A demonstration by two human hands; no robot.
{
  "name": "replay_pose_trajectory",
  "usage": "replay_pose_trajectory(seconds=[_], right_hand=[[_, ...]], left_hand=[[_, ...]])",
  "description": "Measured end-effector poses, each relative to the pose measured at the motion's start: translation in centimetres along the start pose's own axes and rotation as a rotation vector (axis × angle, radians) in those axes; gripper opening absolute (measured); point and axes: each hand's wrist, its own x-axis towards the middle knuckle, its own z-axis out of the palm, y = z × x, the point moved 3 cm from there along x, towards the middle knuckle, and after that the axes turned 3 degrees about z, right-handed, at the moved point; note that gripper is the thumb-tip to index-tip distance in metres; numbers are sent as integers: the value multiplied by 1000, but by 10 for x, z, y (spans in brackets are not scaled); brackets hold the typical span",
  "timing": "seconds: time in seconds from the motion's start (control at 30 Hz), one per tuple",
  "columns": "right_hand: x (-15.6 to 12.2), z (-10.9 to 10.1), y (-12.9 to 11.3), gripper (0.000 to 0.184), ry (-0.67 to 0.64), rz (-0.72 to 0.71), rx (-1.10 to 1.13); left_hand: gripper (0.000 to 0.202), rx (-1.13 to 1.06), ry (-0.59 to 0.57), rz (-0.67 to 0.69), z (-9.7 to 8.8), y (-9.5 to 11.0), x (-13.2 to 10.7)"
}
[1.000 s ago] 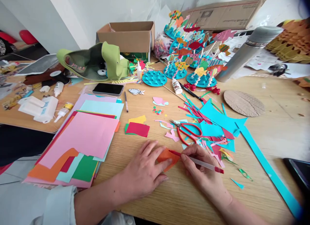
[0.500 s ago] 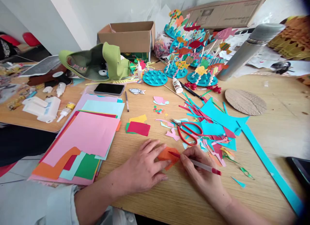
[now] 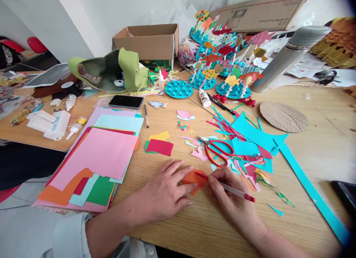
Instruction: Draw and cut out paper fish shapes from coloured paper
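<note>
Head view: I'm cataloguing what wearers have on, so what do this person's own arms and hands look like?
The left arm wears a loose, pale blue sleeve with its cuff well short of the wrist. The right forearm is bare as far as it shows. The left hand and right hand are ungloved; no watch shows.

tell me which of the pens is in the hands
The red pen, gripped in the right hand over the orange paper. The slim pen near the phone and the black pen beside the glue bottle both lie unheld.
</note>
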Motion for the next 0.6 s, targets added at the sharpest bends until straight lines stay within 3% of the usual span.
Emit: replay_pose_trajectory(seconds=[0.6], right_hand=[[1,0,0,20,-2,-22,-23]], left_hand=[[37,20,-1,-3,1,1,0]])
